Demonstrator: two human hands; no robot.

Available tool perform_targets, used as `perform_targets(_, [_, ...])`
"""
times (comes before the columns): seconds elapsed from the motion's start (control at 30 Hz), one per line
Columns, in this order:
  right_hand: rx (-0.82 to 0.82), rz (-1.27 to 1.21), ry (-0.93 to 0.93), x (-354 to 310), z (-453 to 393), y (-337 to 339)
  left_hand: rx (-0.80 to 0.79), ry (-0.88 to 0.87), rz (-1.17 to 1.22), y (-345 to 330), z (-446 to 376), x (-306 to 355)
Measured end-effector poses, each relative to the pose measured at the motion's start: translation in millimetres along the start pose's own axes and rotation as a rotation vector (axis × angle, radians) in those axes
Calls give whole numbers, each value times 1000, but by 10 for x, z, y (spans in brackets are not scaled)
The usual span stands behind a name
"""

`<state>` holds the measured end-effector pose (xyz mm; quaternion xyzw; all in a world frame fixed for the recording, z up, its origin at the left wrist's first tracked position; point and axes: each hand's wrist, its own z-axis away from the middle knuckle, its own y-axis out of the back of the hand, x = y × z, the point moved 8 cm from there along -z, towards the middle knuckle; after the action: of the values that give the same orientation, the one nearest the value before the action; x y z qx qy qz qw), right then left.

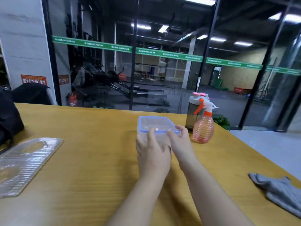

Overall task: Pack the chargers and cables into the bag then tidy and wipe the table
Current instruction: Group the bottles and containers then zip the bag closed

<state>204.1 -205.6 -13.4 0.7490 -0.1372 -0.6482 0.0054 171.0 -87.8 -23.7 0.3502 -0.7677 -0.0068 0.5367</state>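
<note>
Grasping a clear blue-rimmed container at its near edge, left hand and right hand hold it mid-table; black bag far left, grey cloth near right

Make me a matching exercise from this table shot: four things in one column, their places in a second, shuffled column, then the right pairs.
Things
1. clear box
2. spray bottle
3. grey cloth
4. ribbed clear tray

Places
A. near right edge of the table
B. near left edge
C. held between the left hand and right hand
D. standing just right of the box

Pairs: 1-C, 2-D, 3-A, 4-B
</note>
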Motion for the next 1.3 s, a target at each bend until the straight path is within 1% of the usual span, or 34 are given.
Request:
perform_targets(0.2, [13, 20, -13, 219, -173, 215, -176, -112, -9, -252, -97, -153])
perform_targets(0.37, [48, 15, -27, 364, -268, 250, -244, -149, 14, -297, -83, -175])
perform_targets(0.53, [89, 40, -47, 450, -285, 386, -396, -137, 0, -417, 7, -232])
perform_targets(0.6, [112, 92, -18, 441, -273, 417, -421, -161, 0, -437, 33, -224])
perform_targets(0.67, [207, 312, 131, 314, -251, 479, -413, -186, -14, -425, 34, -206])
perform_targets(0.73, [266, 502, 328, 94, -158, 445, -381, -178, -103, -385, 8, -210])
perform_targets(0.8, [208, 675, 495, -100, -35, 278, -322, -145, -249, -311, -38, -236])
perform_targets(0.87, [116, 880, 582, -153, 60, 60, -255, -99, -343, -222, -85, -270])
perform_targets(0.9, [64, 946, 567, -114, 70, -18, -224, -76, -366, -182, -109, -297])
perform_targets(0.97, [-37, 1033, 481, 44, 34, -99, -185, -21, -388, -111, -139, -353])
perform_targets(1.03, [-78, 1068, 431, 162, -31, -90, -183, 27, -389, -79, -155, -405])
perform_targets(1.17, [-85, 967, 322, 275, -231, 45, -211, 70, -362, -93, -155, -459])
perform_targets(1.3, [-47, 920, 317, 314, -354, 76, -221, 98, -348, -95, -164, -495])
